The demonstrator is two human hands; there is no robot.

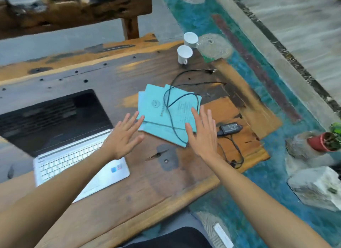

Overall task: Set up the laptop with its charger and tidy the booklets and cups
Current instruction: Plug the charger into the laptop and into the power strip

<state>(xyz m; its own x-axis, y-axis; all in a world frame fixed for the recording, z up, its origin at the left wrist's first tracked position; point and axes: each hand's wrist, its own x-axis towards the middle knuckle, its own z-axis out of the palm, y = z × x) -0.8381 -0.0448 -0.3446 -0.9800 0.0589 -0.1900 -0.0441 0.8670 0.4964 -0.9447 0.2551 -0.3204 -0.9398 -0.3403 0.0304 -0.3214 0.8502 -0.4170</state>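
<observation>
Far left: laptop point(60, 137) open on the wooden counter point(147, 183), screen dark, silver keyboard deck toward the near edge, small stickers on the right palm rest.

Just right of the laptop: left hand point(125, 135) above the counter, fingers straight and spread, gripping nothing, fingertips at the left edge of the booklets point(166, 114); contact with them cannot be told.

Centre: several light-blue booklets in a loose, fanned pile on the counter, corners out of line, printed emblem on the top cover. Black charger cable point(173, 103) looped across the pile, running off toward the far right of the counter and ending in a plug point(212, 70) near the far edge.

Beyond the pile, near the far edge of the counter: two white cups point(185, 52), one just behind the other, both mouth down with handles to the right.

Right of centre: right hand point(203, 133) open, fingers straight and slightly spread, holding nothing, positioned over the right near corner of the booklets; touching or hovering cannot be told.

Just right of the right hand: black charger brick point(229, 128) flat on the counter, beside the booklets, a second lead coiled toward the near right corner.

Far right, off the counter: red plant pot point(321, 141) on pale stones, over a blue-green patterned floor.
</observation>
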